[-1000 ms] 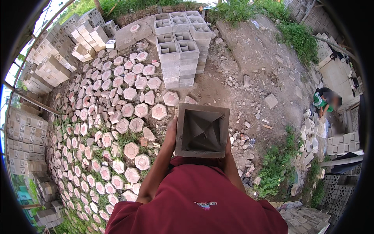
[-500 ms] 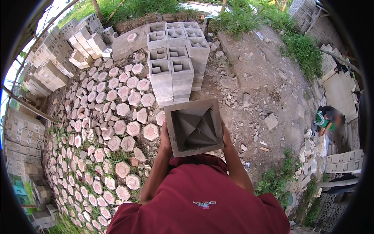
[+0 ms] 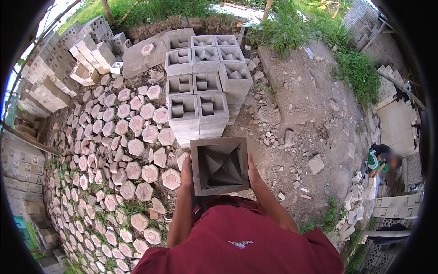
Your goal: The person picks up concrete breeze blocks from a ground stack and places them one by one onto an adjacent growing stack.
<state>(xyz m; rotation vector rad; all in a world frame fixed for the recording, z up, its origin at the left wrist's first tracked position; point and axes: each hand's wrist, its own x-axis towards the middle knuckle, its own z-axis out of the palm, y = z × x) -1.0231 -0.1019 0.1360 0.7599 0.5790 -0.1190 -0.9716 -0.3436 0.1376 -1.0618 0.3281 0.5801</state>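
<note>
A dark grey, square concrete block with a recessed, pyramid-like pattern inside its thick rim is held out in front of my body. My left hand presses flat against its left side, and my right hand grips the opposite side. The fingers of both hands are partly hidden under and behind the block. Just beyond it stands a stack of lighter grey patterned blocks, piled in two and three columns with their open faces up.
Hexagonal pavers with pinkish centres cover the ground at left. Rubble and loose stones lie on the dirt at right. More blocks are stacked at the far left. A person crouches at the far right beside broken blocks.
The block stack and ground sit lower in view, and the stack appears larger. The held block has levelled from a slight tilt and sits lower, both hands still on it.
</note>
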